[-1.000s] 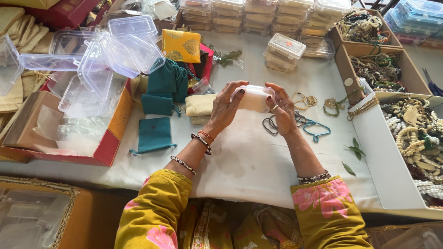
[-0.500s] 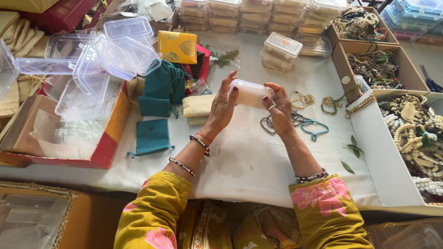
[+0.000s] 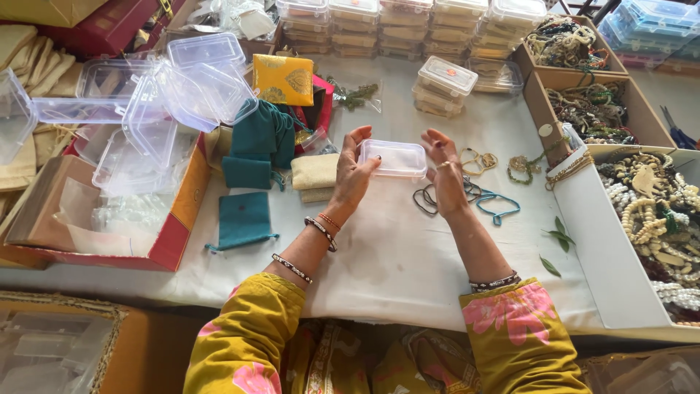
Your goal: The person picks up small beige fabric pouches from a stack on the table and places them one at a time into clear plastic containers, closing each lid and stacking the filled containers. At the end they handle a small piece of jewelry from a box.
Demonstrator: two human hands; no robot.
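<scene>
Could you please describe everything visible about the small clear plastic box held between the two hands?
The clear plastic box is a small, rounded rectangle of translucent plastic, lid shut, with nothing discernible inside. It is held level above the white table covering, the left hand gripping its left end and the right hand at its right end.

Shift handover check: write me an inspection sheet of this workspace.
Surface: white tablecloth, faintly stained, a few green leaves on it.
Job's things: small clear plastic box, lid on, raised above the cloth.
Clutter: teal pouches, beige pouches, open clear boxes, stacked filled boxes, cardboard trays of bead jewellery.
Grippers: left hand and right hand hold the box at its ends with the fingers.
Cables: nothing seen; loose cords only.
Surroundings: red carton, scissors.
</scene>
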